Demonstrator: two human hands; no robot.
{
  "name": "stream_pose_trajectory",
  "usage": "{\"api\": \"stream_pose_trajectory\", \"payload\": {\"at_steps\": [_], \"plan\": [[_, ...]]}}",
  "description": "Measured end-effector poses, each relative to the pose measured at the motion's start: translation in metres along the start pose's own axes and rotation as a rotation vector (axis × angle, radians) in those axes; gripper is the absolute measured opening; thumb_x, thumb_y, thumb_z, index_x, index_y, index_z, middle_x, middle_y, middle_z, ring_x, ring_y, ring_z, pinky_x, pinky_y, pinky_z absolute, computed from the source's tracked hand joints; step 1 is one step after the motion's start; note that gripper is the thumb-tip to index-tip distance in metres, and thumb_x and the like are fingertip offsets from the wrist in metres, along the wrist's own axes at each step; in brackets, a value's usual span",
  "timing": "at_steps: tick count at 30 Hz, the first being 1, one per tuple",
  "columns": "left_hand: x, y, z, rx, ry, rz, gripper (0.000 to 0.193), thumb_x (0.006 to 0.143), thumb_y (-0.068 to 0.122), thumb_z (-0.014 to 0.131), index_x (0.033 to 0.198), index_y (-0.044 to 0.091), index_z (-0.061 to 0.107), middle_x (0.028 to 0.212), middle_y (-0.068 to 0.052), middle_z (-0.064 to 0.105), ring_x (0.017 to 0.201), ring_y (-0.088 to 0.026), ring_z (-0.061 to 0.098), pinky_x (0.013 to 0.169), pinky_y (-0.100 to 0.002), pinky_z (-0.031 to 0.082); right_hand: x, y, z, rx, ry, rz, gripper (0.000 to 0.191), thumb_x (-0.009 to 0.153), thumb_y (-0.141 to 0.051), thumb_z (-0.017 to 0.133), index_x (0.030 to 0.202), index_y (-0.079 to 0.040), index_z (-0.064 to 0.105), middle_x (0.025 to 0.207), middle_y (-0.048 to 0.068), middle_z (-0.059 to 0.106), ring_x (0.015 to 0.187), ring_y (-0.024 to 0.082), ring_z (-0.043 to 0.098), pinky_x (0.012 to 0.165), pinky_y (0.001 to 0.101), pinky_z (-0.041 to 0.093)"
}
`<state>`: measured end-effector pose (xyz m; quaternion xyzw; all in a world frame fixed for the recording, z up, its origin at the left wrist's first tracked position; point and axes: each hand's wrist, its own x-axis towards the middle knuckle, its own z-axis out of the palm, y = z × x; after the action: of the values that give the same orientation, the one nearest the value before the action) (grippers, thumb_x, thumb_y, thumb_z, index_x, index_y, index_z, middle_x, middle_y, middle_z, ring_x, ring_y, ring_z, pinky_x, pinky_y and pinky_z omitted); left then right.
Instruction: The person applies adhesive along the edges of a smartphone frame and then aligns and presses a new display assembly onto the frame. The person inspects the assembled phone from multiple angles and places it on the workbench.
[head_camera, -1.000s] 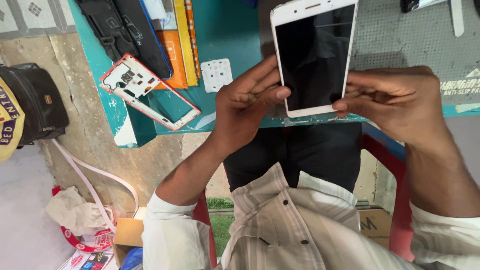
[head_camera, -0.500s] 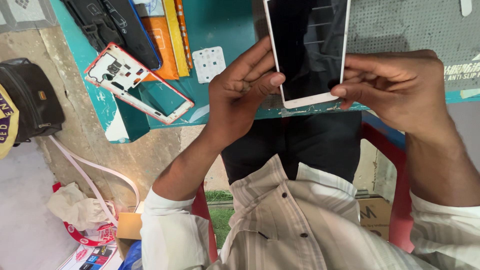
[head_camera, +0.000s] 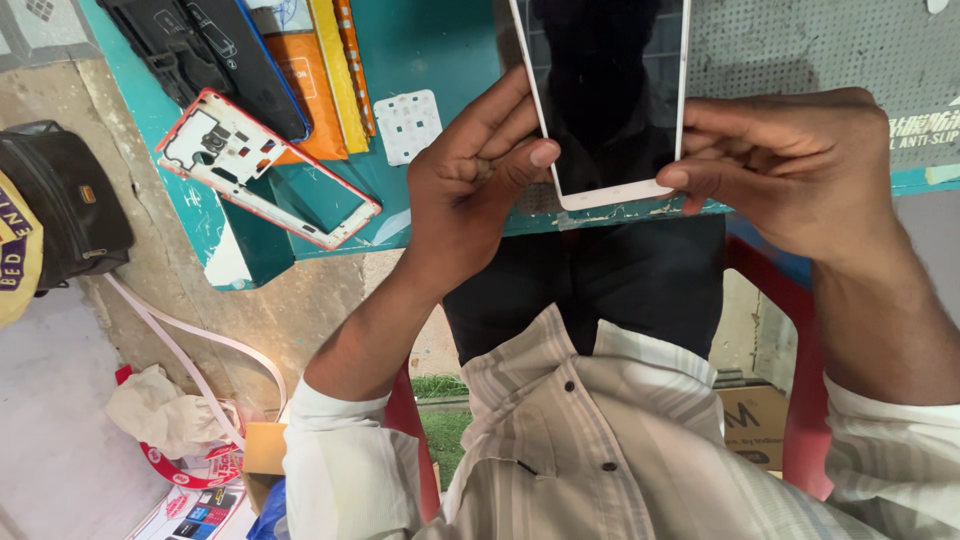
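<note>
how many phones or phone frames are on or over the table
2 clear: white phone held between left hand and right hand; bare white frame at table edge. Dark items at top left may hide more.

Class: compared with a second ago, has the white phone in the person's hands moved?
Yes. The white phone has slid further onto the teal table, its lower end now nearer the table's edge.

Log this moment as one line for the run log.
left hand: grips phone left edge | right hand: grips right edge | phone: screen dark, over teal table | nearby: phone frame
</note>
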<state>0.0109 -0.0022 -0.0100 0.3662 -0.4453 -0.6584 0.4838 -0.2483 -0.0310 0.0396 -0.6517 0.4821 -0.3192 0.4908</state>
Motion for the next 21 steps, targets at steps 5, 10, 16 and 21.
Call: {"api": "stream_pose_trajectory", "payload": {"at_steps": [5, 10, 16, 21], "plan": [[-0.0014, -0.001, -0.0011, -0.014, -0.012, 0.001, 0.053, 0.114, -0.002, 0.062, 0.159, -0.004, 0.034, 0.158, -0.019, 0.05, 0.139, -0.02, 0.059, 0.105, -0.029, 0.061, 0.0017, 0.0006, -0.0006, -0.023, -0.009, -0.027, 0.029, 0.087, 0.01, 0.077, 0.115, 0.009, 0.07, 0.082, 0.015, 0.073, 0.068, 0.015, 0.071, 0.055, 0.0194, 0.056], [-0.0019, -0.0007, -0.0017, 0.014, -0.058, 0.02, 0.058, 0.112, -0.012, 0.058, 0.161, -0.001, 0.029, 0.167, -0.018, 0.035, 0.15, -0.021, 0.049, 0.113, -0.031, 0.057, 0.0007, 0.0001, -0.0004, -0.081, 0.011, -0.051, 0.027, 0.087, 0.011, 0.077, 0.113, 0.01, 0.07, 0.084, 0.018, 0.073, 0.07, 0.018, 0.072, 0.057, 0.0214, 0.057], [-0.0016, -0.0025, -0.0033, 0.029, -0.121, 0.012, 0.071, 0.109, -0.019, 0.061, 0.164, 0.002, 0.021, 0.172, -0.017, 0.023, 0.154, -0.026, 0.04, 0.109, -0.029, 0.059, 0.0009, 0.0013, -0.0006, -0.011, 0.027, -0.037, 0.027, 0.088, 0.008, 0.074, 0.114, 0.009, 0.068, 0.085, 0.017, 0.073, 0.073, 0.017, 0.073, 0.062, 0.0212, 0.06], [-0.0023, -0.0051, -0.0066, 0.032, -0.182, 0.05, 0.075, 0.11, -0.021, 0.063, 0.165, 0.004, 0.018, 0.174, -0.014, 0.017, 0.158, -0.024, 0.025, 0.106, -0.028, 0.06, 0.0007, 0.0016, -0.002, -0.05, 0.021, -0.049, 0.026, 0.089, 0.009, 0.075, 0.113, 0.01, 0.069, 0.084, 0.017, 0.073, 0.073, 0.019, 0.074, 0.06, 0.0223, 0.06]]}}
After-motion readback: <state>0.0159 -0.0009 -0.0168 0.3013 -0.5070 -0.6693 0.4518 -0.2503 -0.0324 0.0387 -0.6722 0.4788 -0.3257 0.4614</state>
